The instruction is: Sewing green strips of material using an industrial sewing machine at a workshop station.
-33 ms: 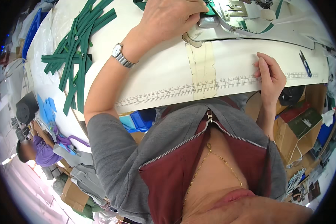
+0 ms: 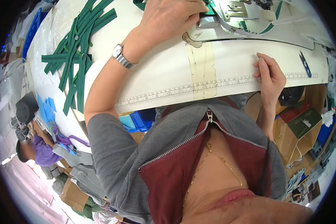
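A green strip (image 2: 209, 8) lies at the sewing machine's (image 2: 246, 18) metal foot plate (image 2: 208, 21), at the top of the white table (image 2: 156, 74). The left hand (image 2: 168, 16) rests over it with fingers bent, fingertips pressing the strip down beside the plate; a metal wristwatch (image 2: 120, 56) sits on that wrist. The right hand (image 2: 269, 76) lies loosely curled on the near table edge, fingers together on the printed ruler tape (image 2: 198, 87) that runs along the rim, holding nothing. A band of yellowed tape (image 2: 202, 67) crosses the table between the 2 hands, from the machine base to the ruler. Small thread snips (image 2: 305, 62) lie near the right corner. Well to the left a pile of green strips (image 2: 76, 48) spreads over the surface, clear of both hands. Below the table edge stand blue bins (image 2: 140, 121) and cardboard boxes (image 2: 298, 127). At lower left another person in a purple top (image 2: 44, 153) sits among grey fabric (image 2: 78, 164).
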Tool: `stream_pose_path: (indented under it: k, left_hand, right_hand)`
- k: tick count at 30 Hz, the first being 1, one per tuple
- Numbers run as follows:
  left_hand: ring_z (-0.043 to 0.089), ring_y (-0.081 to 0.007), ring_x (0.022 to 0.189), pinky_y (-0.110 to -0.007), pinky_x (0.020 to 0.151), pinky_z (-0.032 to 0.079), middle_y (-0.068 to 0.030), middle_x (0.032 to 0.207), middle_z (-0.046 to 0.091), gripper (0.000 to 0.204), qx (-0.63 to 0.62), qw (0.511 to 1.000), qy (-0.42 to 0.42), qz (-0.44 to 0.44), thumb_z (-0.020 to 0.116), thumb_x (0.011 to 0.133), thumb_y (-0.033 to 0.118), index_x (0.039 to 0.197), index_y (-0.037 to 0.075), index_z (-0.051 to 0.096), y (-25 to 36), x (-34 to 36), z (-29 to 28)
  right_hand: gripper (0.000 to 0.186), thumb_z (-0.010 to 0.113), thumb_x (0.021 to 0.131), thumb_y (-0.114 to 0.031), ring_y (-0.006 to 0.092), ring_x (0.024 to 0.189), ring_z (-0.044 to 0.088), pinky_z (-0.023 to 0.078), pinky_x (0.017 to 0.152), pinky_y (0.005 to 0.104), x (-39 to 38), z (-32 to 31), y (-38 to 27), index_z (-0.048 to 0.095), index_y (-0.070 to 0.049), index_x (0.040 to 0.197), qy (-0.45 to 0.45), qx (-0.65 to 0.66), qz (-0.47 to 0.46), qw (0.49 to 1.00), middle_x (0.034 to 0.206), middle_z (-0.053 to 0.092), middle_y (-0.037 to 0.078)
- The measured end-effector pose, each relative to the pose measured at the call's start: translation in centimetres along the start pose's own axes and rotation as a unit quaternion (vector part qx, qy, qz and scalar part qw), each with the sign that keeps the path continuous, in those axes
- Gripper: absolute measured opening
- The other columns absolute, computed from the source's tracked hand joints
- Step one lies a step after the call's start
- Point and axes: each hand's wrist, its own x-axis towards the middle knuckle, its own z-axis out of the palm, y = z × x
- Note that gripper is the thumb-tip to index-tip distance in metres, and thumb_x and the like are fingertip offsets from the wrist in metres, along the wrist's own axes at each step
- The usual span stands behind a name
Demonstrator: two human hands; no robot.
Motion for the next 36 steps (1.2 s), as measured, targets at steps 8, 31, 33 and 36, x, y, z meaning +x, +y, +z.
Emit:
stream_pose_path:
  k: [8,31,33,36]
  left_hand:
    - [0.059,-0.0189,0.079,-0.03,0.063,0.049,-0.0012,0.094,0.065,0.016,0.041,0.999,-0.012,-0.016,0.061,0.073,0.008,0.088,0.008,0.067,-0.2,-0.7,2.1]
    - [0.055,-0.0158,0.077,-0.028,0.06,0.048,0.0028,0.097,0.064,0.02,0.077,0.995,0.051,0.039,0.063,0.068,0.011,0.087,0.011,0.067,-0.6,-0.7,2.4]
    - [0.055,-0.0159,0.077,-0.028,0.061,0.048,0.0027,0.097,0.064,0.019,0.078,0.994,0.056,0.043,0.063,0.068,0.011,0.087,0.011,0.067,-0.7,-0.6,2.3]
    - [0.055,-0.0163,0.078,-0.028,0.062,0.048,0.0023,0.097,0.063,0.018,0.077,0.995,0.051,0.035,0.063,0.07,0.011,0.087,0.01,0.067,-1.1,-0.4,2.2]
  right_hand:
    - [0.015,0.055,0.087,-0.003,0.0056,0.055,0.05,0.039,0.051,0.0176,0.1,0.1,0.0,0.064,0.002,0.097,0.012,-0.005,-0.008,1.0,0.072,0.059,0.004]
    - [0.014,0.055,0.085,-0.001,0.0062,0.054,0.051,0.041,0.05,0.0185,0.2,-0.2,-0.1,0.064,0.001,0.096,0.004,0.022,-0.003,1.0,0.071,0.059,0.004]
    - [0.014,0.055,0.085,-0.001,0.0062,0.053,0.051,0.041,0.05,0.0186,0.1,-0.1,-0.1,0.064,0.002,0.096,0.006,0.026,0.004,1.0,0.071,0.059,0.004]
    - [0.014,0.055,0.085,-0.001,0.0063,0.053,0.051,0.041,0.05,0.0186,0.0,0.0,-0.3,0.063,0.002,0.096,0.012,0.036,0.017,0.999,0.071,0.059,0.005]
